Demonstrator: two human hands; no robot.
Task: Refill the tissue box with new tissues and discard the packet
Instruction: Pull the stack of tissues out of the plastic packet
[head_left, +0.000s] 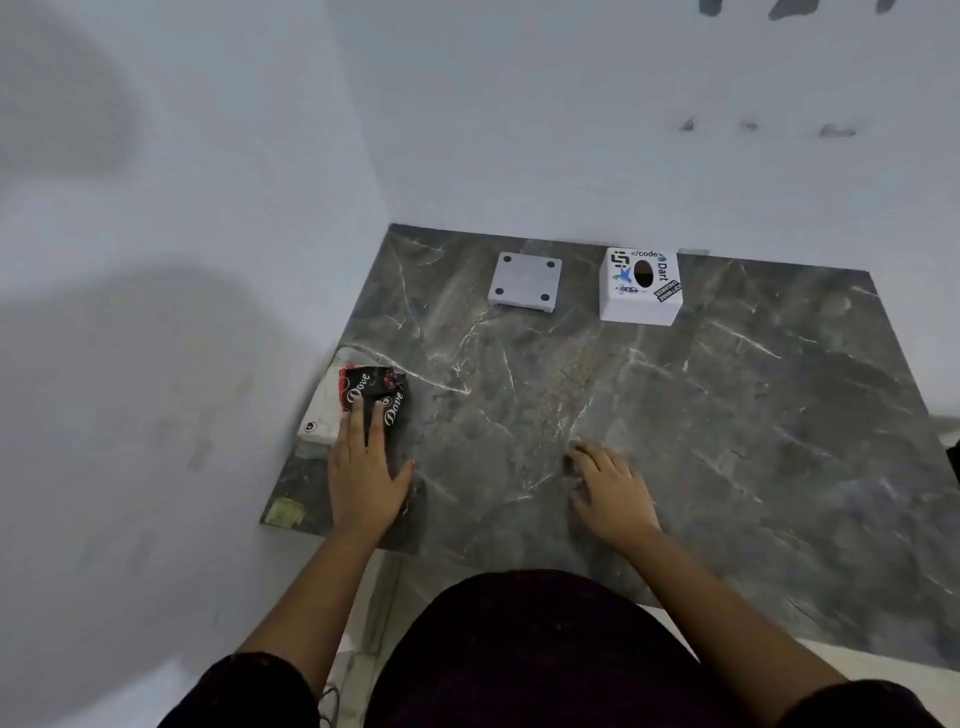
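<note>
A white tissue box (640, 288) with stickers and an oval slot on top stands at the back of the dark marble table (727, 415). Left of it lies its flat white base panel (525, 282) with dark corner pads. At the table's left edge a black and red tissue packet (375, 391) rests beside a white stack of tissues (322, 415). My left hand (363, 467) lies flat on the packet's near end, fingers spread. My right hand (608, 488) rests on the bare table with fingers curled, holding nothing.
White walls border the table on the left and at the back. A yellowish sticker (283, 512) marks the front left corner. The table's front edge runs just before my dark-clothed body (519, 649).
</note>
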